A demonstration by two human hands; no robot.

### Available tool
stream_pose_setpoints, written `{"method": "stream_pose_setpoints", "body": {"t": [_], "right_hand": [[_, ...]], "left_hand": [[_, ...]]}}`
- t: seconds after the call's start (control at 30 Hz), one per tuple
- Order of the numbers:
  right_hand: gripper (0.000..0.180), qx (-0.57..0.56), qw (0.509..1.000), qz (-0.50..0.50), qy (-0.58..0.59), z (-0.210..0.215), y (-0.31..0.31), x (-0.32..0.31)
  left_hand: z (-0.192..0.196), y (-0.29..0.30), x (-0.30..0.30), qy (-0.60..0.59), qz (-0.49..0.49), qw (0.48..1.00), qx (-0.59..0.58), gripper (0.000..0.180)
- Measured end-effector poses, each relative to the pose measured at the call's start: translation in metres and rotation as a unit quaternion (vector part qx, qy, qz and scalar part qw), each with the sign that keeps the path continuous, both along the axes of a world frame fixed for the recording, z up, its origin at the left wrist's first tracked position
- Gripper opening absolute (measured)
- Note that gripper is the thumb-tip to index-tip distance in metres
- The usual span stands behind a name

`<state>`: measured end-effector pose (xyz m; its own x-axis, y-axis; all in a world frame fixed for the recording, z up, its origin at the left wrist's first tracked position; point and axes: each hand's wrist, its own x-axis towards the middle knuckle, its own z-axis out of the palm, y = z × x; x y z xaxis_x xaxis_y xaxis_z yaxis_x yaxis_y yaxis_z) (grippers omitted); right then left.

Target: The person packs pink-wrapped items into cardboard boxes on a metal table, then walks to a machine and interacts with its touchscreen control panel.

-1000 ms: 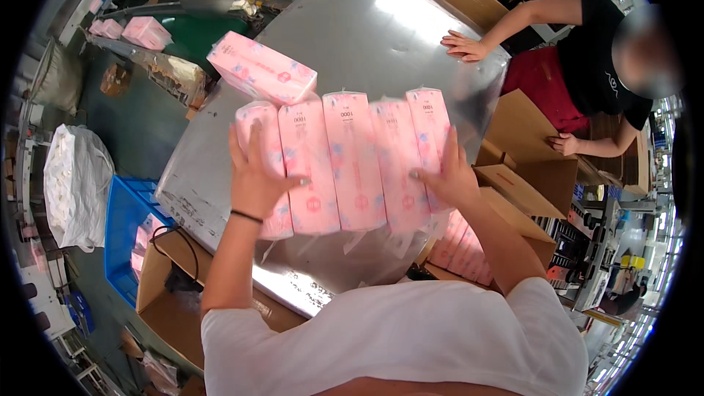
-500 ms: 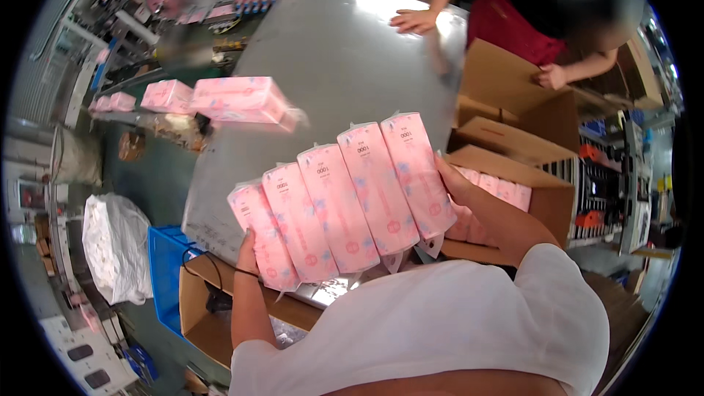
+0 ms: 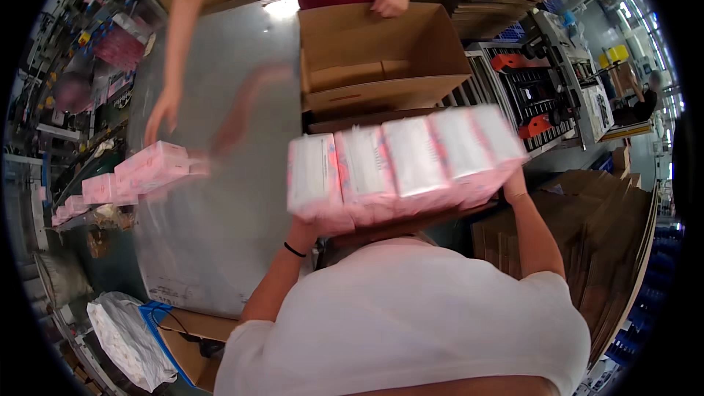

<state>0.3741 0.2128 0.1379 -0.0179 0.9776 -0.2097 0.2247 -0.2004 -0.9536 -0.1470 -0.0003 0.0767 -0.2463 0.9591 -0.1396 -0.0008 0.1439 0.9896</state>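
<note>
A row of several pink-and-white tissue packs point(image 3: 411, 158), squeezed side by side, is held up in front of my chest. My left hand point(image 3: 306, 226) grips the left end of the row from below, its fingers mostly hidden behind the packs. At the opposite end my right hand point(image 3: 515, 185) presses against the last pack. The packs are smeared by motion, with their pale faces turned up. Beneath them only a brown cardboard edge shows; the rest there is hidden.
An open cardboard box point(image 3: 385, 66) stands beyond the packs, a co-worker's hand point(image 3: 392, 0) on its rim. The co-worker's other hand point(image 3: 165, 114) reaches toward tissue packs point(image 3: 150, 167) left of the metal table point(image 3: 227, 235). Flattened cartons point(image 3: 587, 227) are stacked at right.
My hands have swung the row of packs to the right and tilted it, so different faces show. My view has turned right. The co-worker's arm has reached toward the packs at left.
</note>
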Motion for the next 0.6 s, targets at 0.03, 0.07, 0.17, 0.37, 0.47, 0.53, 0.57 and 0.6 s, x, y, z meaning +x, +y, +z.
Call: {"method": "stream_pose_setpoints", "body": {"t": [0.03, 0.07, 0.17, 0.37, 0.47, 0.53, 0.57, 0.6], "right_hand": [[0.056, 0.054, 0.965, 0.111, -0.232, 0.009, 0.006, -0.010], [0.050, 0.216, 0.895, 0.101, -0.377, 0.026, 0.002, -0.015], [0.031, 0.145, 0.958, 0.103, -0.226, 0.036, 0.008, -0.048], [0.058, 0.072, 0.793, 0.339, -0.501, -0.027, 0.082, -0.128], [0.059, 0.051, 0.782, 0.405, -0.472, -0.091, 0.101, -0.122], [0.055, 0.047, 0.781, 0.455, -0.425, -0.100, 0.109, -0.109], [0.052, 0.039, 0.786, 0.486, -0.380, -0.080, 0.106, -0.107], [0.049, 0.029, 0.786, 0.516, -0.340, -0.049, 0.098, -0.099]], "left_hand": [[-0.004, 0.001, 0.016, -0.094, -0.041, 0.983, -0.150, 0.076], [-0.010, 0.009, 0.030, -0.056, -0.003, 0.993, -0.101, 0.085], [0.038, 0.046, 0.072, 0.355, 0.046, 0.934, 0.022, 0.097], [0.018, 0.148, 0.178, 0.498, -0.088, 0.783, -0.362, 0.118], [-0.004, 0.181, 0.192, 0.438, -0.072, 0.772, -0.455, 0.125], [0.001, 0.197, 0.210, 0.434, -0.050, 0.758, -0.484, 0.112], [0.002, 0.195, 0.212, 0.467, -0.061, 0.763, -0.442, 0.106], [-0.005, 0.186, 0.214, 0.494, -0.072, 0.770, -0.398, 0.101]]}}
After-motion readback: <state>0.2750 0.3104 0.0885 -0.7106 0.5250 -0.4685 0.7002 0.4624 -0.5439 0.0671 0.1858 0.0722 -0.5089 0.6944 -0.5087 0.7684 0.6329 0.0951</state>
